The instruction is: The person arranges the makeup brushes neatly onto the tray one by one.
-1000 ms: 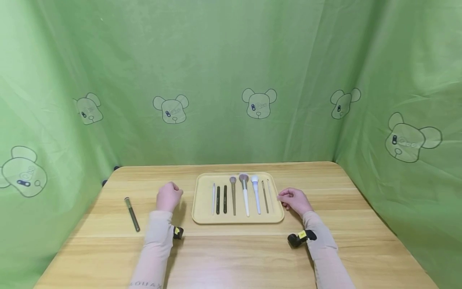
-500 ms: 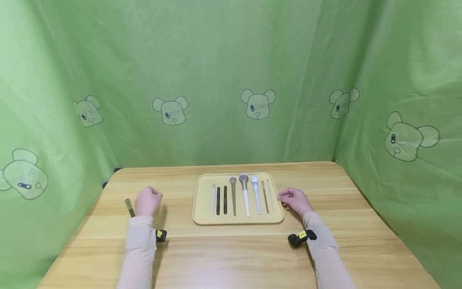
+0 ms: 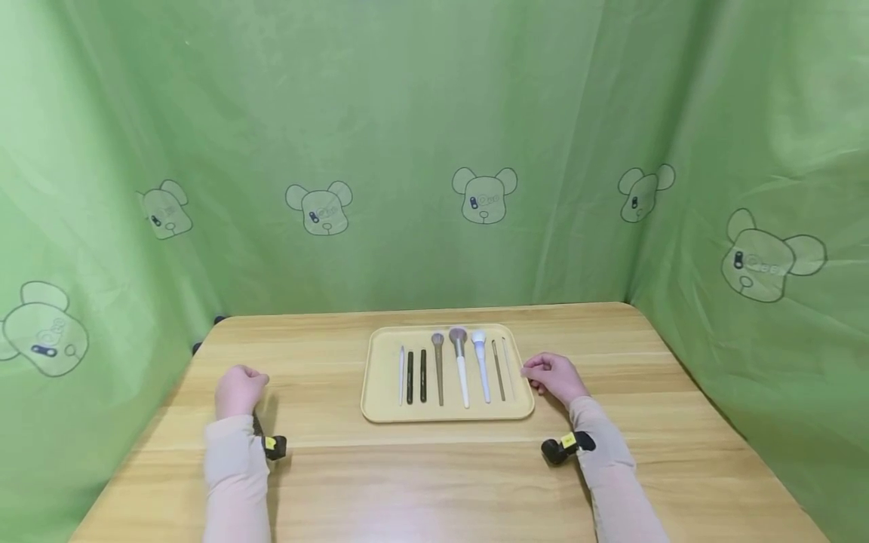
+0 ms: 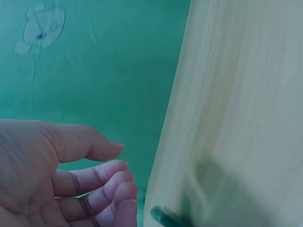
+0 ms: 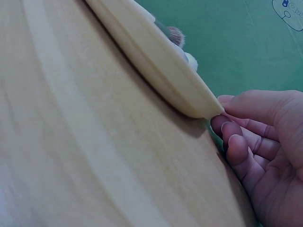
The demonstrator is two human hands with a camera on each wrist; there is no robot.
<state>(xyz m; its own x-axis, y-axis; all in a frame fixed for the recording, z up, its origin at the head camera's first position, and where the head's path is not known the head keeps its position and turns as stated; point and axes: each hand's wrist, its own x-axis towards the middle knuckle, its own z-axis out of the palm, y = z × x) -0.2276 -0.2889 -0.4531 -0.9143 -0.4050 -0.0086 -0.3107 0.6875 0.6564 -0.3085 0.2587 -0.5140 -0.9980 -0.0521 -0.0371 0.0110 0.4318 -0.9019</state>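
My left hand (image 3: 239, 392) hovers over the table's left side, fingers loosely bent and holding nothing; in the left wrist view its thumb and fingertips stand apart. Below it lies a dark-handled brush (image 4: 163, 217), mostly hidden by the hand and sleeve in the head view. With thumb and fingers, my right hand (image 3: 558, 378) pinches the right rim of a beige tray (image 3: 448, 415). In a row on the tray lie a pale pencil-like stick (image 3: 401, 377), two black pens (image 3: 410, 377), a brown brush (image 3: 439, 373), a large white-handled brush (image 3: 463, 373), a white brush (image 3: 483, 369) and two thin brushes (image 3: 498, 373).
The wooden table (image 3: 434, 483) has green curtains (image 3: 407, 256) printed with bear heads on its back and both sides. A black wrist camera (image 3: 274, 446) is strapped to the left sleeve, another camera (image 3: 560, 451) to the right one.
My left hand has moved left, from beside the tray to above the dark-handled brush, which it now covers in the head view. The right hand and tray have stayed put.
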